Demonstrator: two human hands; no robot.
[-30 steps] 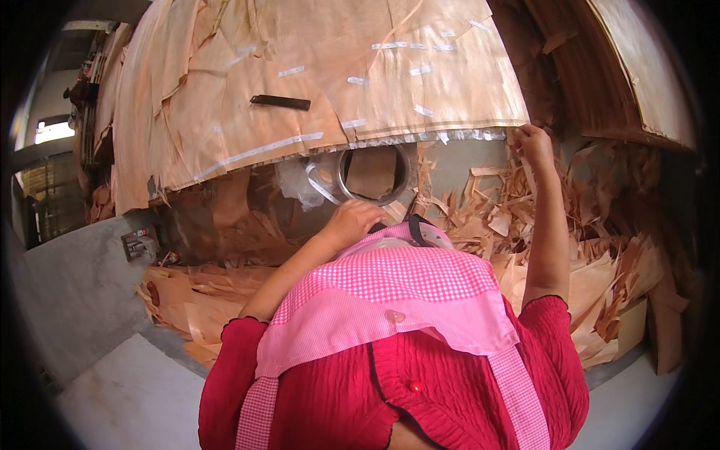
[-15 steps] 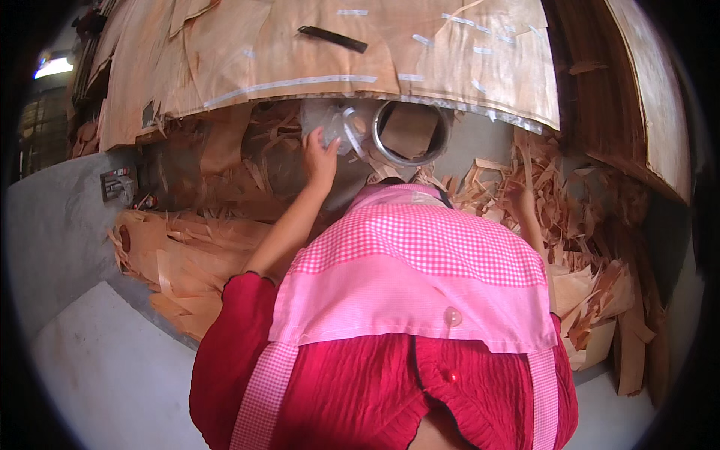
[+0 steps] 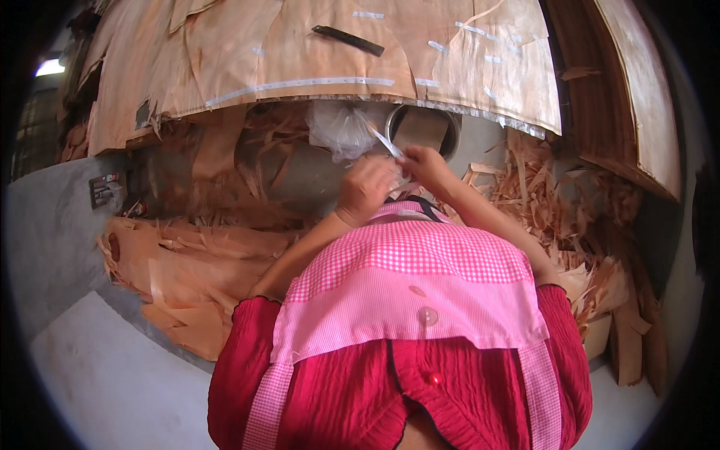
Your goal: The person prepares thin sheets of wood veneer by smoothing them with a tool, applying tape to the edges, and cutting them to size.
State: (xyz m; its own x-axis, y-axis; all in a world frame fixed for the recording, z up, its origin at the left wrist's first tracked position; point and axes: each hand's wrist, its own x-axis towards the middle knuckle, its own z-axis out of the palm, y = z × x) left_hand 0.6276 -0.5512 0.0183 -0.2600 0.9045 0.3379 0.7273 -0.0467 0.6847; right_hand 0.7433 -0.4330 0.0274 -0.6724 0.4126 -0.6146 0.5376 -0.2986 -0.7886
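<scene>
Close together in front of my pink checked apron, my hands are just below the edge of a veneer-covered table. My right hand pinches a thin white strip, which looks like tape and slants up to the left. Beside it, my left hand is smeared by motion, with its fingers toward the strip; whether it grips anything is unclear. A crumpled clear plastic bag lies just beyond my left hand. Past my right hand stands a round metal-rimmed container with a brown flat piece inside.
The table's wood veneer sheet carries several white tape strips and a dark flat bar. Veneer scraps heap at the right, with larger veneer pieces at the left. More sheets stand at the far right. A grey wall borders the left.
My left hand has left the plastic bag and come back toward my body. My right hand has moved in from the scraps at the right to the white strip.
</scene>
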